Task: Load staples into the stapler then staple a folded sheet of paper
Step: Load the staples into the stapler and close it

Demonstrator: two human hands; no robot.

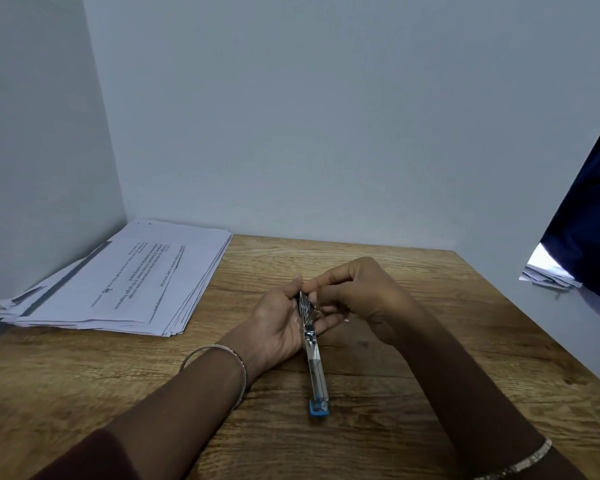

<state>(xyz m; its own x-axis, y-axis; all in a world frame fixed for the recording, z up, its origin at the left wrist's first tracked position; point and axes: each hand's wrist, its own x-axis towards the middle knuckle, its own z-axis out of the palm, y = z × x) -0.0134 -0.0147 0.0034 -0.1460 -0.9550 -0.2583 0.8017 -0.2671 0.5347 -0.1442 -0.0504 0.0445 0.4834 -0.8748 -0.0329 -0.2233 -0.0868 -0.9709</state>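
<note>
Stapler (314, 362): in the head view it is swung open into one long line over the wooden table (430, 375). Its blue end (318, 408) points toward the person and its metal front end sits up between the hands.
Left hand (274, 323): it lies palm up with the fingers wrapped beneath the stapler's front half and the thumb along its left side. It grips the stapler.
Right hand (364, 292): the fingers are curled, with forefinger and thumb tips meeting at the far tip of the stapler. I cannot tell whether they pinch a staple strip or the metal itself.
Step in hand: this is probably loading, with the staples being seated in the open channel.
Doing it well: keep the left grip steady and the channel facing up. Lay the strip legs down and flat, slide it fully home, and keep fingertips out of the hinge before closing the top.
Stapler and hands: the front half rests in the left palm, touched from the right by the right fingertips. The rear half and blue end jut out free below both hands, and whether they touch the table is unclear.
Paper stack (118, 282): it lies flat in the far left corner, well apart from the hands. No folded sheet is ready yet, so stapling looks some way off.
</note>
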